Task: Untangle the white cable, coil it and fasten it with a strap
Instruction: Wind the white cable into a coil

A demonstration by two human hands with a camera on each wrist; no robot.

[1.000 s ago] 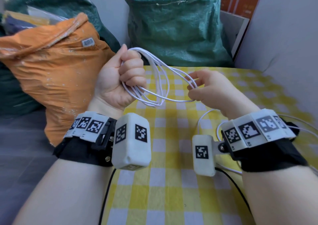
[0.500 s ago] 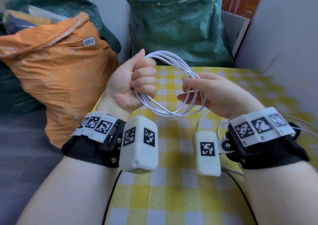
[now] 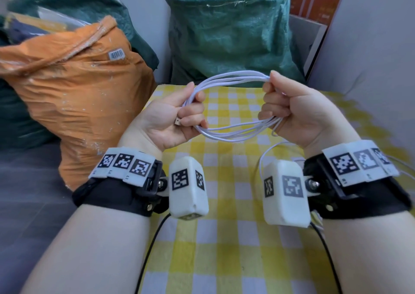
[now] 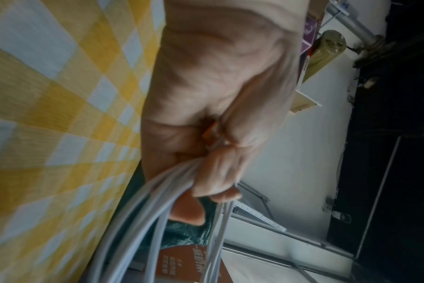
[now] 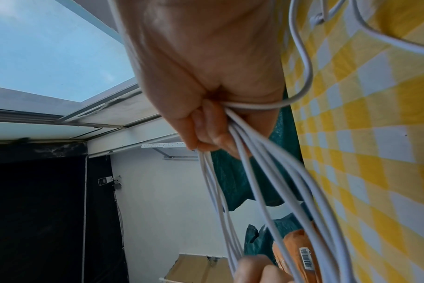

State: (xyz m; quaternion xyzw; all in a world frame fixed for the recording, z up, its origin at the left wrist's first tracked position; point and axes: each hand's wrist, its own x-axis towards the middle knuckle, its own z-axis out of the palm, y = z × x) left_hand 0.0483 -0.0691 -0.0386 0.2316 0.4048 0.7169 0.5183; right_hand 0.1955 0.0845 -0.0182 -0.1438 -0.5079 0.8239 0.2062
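I've passed the coil across: my right hand (image 3: 298, 111) now fists one end of the white cable (image 3: 233, 132), my left hand (image 3: 170, 118) pinches the other, loops stretched flat and ready for strapping.

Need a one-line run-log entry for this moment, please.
stage: coiling | white cable: looped, off table | left hand: grips coil's left end | right hand: grips right end | strap: not visible

soft daylight, wide-angle edge warp, wrist views motion-blurred

Left hand (image 4: 213, 107) grips white cable (image 4: 143, 220) (several loops).
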